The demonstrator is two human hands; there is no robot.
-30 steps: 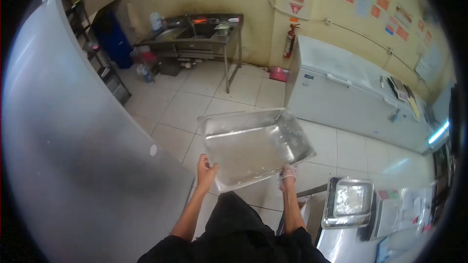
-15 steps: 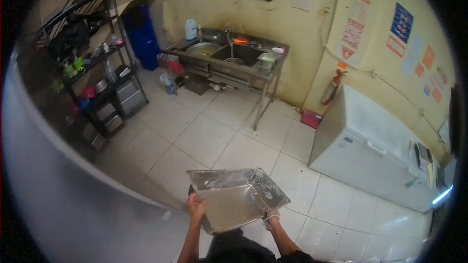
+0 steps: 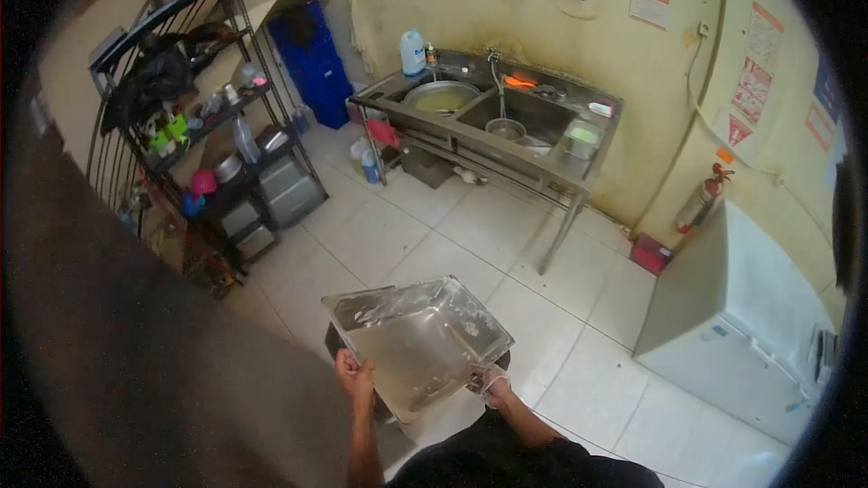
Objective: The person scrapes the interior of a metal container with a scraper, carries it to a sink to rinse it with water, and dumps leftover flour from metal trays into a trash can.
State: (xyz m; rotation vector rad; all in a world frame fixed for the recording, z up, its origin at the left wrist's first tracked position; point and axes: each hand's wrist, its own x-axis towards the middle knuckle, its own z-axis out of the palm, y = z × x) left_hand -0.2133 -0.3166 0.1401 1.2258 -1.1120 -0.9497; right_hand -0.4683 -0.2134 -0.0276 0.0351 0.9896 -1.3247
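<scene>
A deep rectangular metal pan (image 3: 407,357) is held up in front of my body, tilted so that its inside faces me. White smears mark its inner walls, mostly on the far and right sides. My left hand (image 3: 355,376) grips the left rim, with the thumb over the edge. On the right, my right hand (image 3: 493,386) is closed on the near right edge; something thin and whitish, perhaps a clear glove, covers part of it. The pan hides some of the fingers of both hands.
Ahead stands a metal double sink (image 3: 533,126) with a large round basin (image 3: 441,97) on its left side. A loaded shelf rack (image 3: 262,63) is at left. To the right are a white chest freezer (image 3: 714,298) and a fire extinguisher (image 3: 698,203). A dark blurred surface (image 3: 181,370) fills the lower left.
My view has turned left and come closer to the sink and rack. The pan stays in both hands and sits slightly farther left and higher in view.
</scene>
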